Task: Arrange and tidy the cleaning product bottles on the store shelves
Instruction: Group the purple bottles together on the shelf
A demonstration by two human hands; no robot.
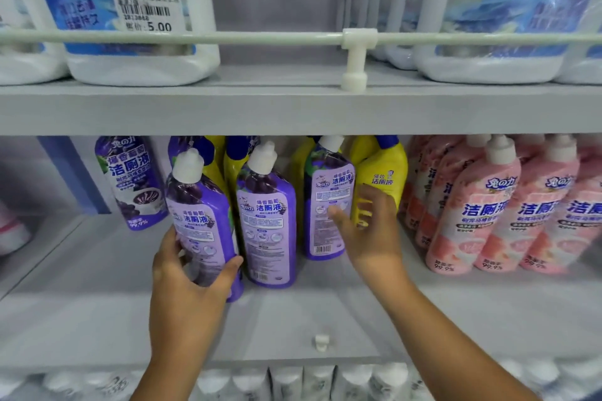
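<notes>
Left hand (192, 273) grips a glossy purple toilet-cleaner bottle (203, 221) low on its body, mid-shelf; right hand (368, 231), fingers spread, touches another purple bottle (329, 198). Three purples show back labels, so facing seems unfinished on the grey shelf (97, 303). Pink bottles (488, 211) toward the right edge look lined up.

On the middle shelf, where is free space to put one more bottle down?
Bare shelf board lies along the front, before the purple bottles and pink bottles. The left side beside the front-facing purple bottle is free too. It is crowded behind, where yellow bottles pack close.
</notes>
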